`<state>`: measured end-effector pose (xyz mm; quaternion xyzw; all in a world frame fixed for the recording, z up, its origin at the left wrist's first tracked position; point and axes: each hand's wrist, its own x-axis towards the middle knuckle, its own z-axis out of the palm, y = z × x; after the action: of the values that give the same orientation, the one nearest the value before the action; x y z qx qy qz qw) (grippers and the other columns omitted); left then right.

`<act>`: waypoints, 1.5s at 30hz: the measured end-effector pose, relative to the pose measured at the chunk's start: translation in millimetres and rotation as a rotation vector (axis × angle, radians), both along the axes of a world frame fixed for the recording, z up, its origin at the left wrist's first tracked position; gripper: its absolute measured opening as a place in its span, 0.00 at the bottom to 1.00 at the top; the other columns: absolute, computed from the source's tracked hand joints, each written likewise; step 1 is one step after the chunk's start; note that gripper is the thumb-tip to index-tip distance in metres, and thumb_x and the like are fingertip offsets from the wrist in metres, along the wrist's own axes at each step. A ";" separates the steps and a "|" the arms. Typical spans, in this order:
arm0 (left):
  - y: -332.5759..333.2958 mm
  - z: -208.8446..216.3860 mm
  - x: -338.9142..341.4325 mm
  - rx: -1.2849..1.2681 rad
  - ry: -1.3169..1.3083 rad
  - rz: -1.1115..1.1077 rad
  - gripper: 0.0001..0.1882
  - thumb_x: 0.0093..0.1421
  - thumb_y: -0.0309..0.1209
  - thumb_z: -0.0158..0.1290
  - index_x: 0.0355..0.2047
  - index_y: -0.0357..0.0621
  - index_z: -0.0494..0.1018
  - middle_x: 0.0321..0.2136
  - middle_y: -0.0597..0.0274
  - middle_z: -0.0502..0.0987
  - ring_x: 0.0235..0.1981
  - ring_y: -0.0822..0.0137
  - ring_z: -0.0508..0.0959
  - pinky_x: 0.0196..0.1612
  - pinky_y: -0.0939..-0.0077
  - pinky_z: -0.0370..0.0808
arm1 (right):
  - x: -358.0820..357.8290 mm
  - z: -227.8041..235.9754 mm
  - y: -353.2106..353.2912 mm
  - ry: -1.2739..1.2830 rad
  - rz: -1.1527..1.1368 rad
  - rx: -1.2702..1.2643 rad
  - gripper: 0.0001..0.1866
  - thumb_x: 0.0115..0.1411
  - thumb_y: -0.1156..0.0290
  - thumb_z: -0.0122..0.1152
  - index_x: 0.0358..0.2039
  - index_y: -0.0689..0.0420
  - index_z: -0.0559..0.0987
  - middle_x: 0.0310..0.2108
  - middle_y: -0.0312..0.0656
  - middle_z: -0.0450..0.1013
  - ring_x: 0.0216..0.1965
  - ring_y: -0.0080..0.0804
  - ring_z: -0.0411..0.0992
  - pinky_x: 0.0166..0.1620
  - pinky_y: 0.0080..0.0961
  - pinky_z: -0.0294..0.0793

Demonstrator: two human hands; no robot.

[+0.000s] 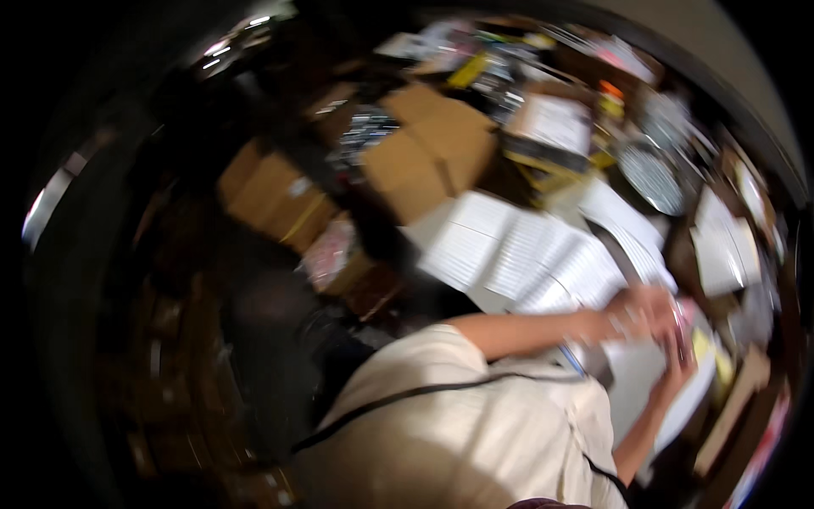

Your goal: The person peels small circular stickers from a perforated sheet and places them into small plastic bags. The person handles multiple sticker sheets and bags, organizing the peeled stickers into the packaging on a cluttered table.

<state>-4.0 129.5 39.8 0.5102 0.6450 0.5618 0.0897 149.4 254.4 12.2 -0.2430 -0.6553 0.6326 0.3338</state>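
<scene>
Meeting in the right part of the head view, the left hand (642,313) and the right hand (677,366) come together at a small pinkish thing (683,316). That thing is between them, raised above a white tabletop (629,382); motion blur smears its outline, so it may be a small packet. The fingers of both hands are bent in close around it, but I cannot tell which hand is clamped on it and which merely touches it. The left forearm reaches across from the cream shirt (424,433), while the right forearm rises from the lower edge. A black strap (398,394) crosses the shirt, and a blue pen-like stick (573,360) shows just below the left forearm.

Beyond the left forearm, white lined sheets (500,246) lie spread open. Farther back stands a large brown carton (432,157), with a smaller carton (275,199) to its left. A round, pale ridged thing (651,176) sits behind the sheets at the right, near an orange-topped yellow container (610,100). A tan strip (734,411) lies to the right of the right hand, slanting.
</scene>
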 end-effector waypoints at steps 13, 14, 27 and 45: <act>-18.3 28.9 -19.2 -0.156 -0.610 -0.149 0.20 0.59 0.27 0.61 0.49 0.35 0.68 0.38 0.56 0.78 0.35 0.72 0.78 0.33 0.80 0.77 | -2.2 24.6 -28.2 0.124 0.155 -0.402 0.13 0.60 0.66 0.68 0.40 0.64 0.82 0.36 0.38 0.79 0.37 0.26 0.77 0.44 0.24 0.76; -16.2 32.2 -13.4 -0.156 -0.615 -0.155 0.18 0.59 0.26 0.61 0.46 0.35 0.69 0.37 0.56 0.78 0.33 0.73 0.78 0.33 0.80 0.77 | -1.2 11.4 -23.4 0.104 0.174 -0.437 0.17 0.61 0.65 0.67 0.42 0.66 0.81 0.37 0.42 0.80 0.37 0.32 0.80 0.45 0.31 0.81; -12.9 17.1 6.6 -0.260 -0.456 -0.090 0.17 0.57 0.28 0.63 0.42 0.35 0.70 0.30 0.52 0.79 0.28 0.71 0.80 0.31 0.77 0.76 | 7.5 4.4 -12.3 0.051 0.265 -0.444 0.23 0.59 0.59 0.68 0.45 0.67 0.79 0.36 0.47 0.80 0.33 0.39 0.82 0.41 0.33 0.84; -6.8 12.9 3.8 -0.234 -0.582 -0.196 0.15 0.58 0.25 0.61 0.43 0.32 0.73 0.34 0.56 0.79 0.31 0.72 0.80 0.34 0.79 0.79 | 2.8 2.1 -8.6 0.152 0.194 -0.443 0.20 0.54 0.65 0.70 0.44 0.65 0.82 0.65 0.42 0.65 0.62 0.35 0.65 0.65 0.38 0.61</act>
<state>-0.2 122.7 52.7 0.3741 0.6003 0.5947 0.3821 152.2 245.8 14.4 -0.1980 -0.4938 0.8063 0.2586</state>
